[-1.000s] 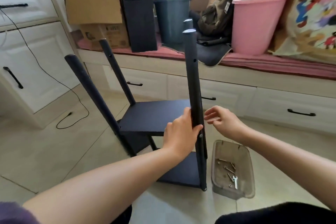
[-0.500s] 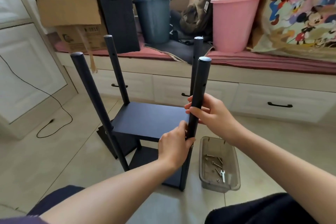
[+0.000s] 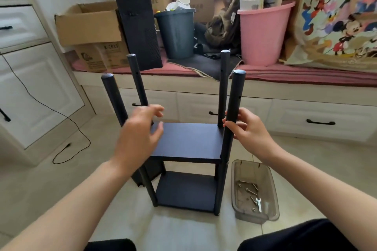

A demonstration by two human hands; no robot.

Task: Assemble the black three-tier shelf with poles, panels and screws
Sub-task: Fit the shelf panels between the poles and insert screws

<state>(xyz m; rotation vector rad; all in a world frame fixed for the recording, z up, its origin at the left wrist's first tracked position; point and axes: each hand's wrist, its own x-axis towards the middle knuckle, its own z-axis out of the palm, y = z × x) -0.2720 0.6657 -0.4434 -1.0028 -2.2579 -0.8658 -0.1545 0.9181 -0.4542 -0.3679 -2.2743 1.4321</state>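
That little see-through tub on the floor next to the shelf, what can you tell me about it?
The tub is a rectangular tray of smoky, see-through plastic with rounded corners and a lip round its rim. It sits flat on the tiled floor, to the right of the half-built shelf, close beside its front right pole but apart from it. Inside lie a handful of loose metal screws and a small white spanner. Neither hand touches it.

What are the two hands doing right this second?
Left hand: open, fingers loosely spread, holding nothing.
Right hand: gripping the near right pole.
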